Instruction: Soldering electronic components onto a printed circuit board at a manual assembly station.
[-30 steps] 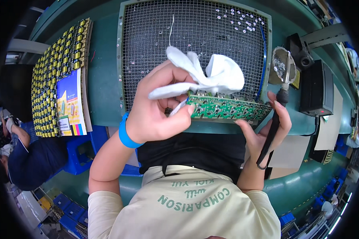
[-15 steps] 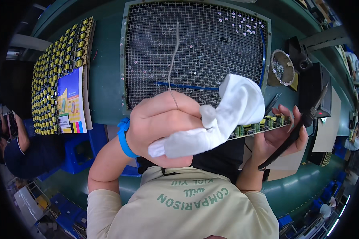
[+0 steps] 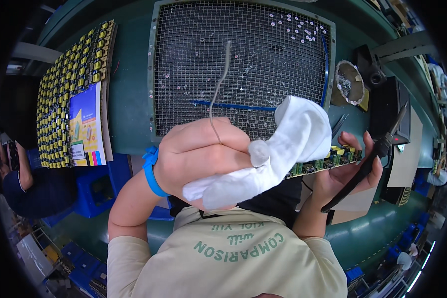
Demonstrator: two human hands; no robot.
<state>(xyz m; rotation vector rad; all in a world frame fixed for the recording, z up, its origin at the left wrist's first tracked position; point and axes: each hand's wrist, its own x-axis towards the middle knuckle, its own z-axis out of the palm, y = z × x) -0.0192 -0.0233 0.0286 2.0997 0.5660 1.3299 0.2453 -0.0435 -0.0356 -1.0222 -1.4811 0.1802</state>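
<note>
the workbench point(image 3: 129, 107) is green; on it a mesh-topped tray point(image 3: 203, 54) bears small discs point(image 3: 308, 34) and a blue strip point(image 3: 235, 105). a sheet of yellow components point(image 3: 69, 84) lies at left, a bowl point(image 3: 358, 82) of metal scraps at right, presumably sited for easy reach. the left hand point(image 3: 206, 154) is clamped on a white cloth point(image 3: 303, 126), apparently for padding; a thin wire point(image 3: 216, 89) rises from the same fist, its end free. the right hand point(image 3: 350, 171) is curled about a soldering iron point(image 3: 382, 147), tip directed away from the body, seemingly for safety. the circuit board point(image 3: 335, 158) sits between the hands, components uppermost, right end at the right hand, left end hidden by cloth. finger contact behind the cloth: cannot tell.
</note>
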